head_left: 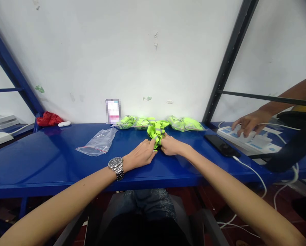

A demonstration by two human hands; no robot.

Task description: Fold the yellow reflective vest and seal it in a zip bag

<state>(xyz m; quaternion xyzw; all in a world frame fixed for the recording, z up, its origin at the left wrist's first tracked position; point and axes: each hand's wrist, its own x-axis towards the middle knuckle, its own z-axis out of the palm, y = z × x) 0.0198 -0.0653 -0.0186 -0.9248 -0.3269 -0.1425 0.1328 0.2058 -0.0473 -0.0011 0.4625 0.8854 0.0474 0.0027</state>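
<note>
No brand or writing can be read anywhere; the small card (113, 111) standing against the wall at mid-frame is blurred out.

The folded vest (156, 131), neon yellow-green with a pale grey reflective band, lies on the blue table (53, 153) just right of the frame's centre. It is bunched into a rough, crumpled bundle. The left hand (141, 155), a steel wristwatch (116, 167) on its wrist, presses its fingers on the bundle's lower left edge, its grip closed on the fabric. The right hand (171, 145) pinches the lower right edge, its grip likewise closed on the vest.

Just behind the bundle, along the wall, lie bagged vests (185, 123) of the same neon colour in clear wrapping. An empty clear zip bag (99, 142) with a red seal line lies left of centre, apart from the hands. At the far left are a red crumpled thing (48, 119) and a small white case (64, 124).

At the right, a black phone (221, 145) lies flat with a white cable plugged in. Beyond it, another person's hand (247, 124) rests on a white power strip (247, 140).
</note>
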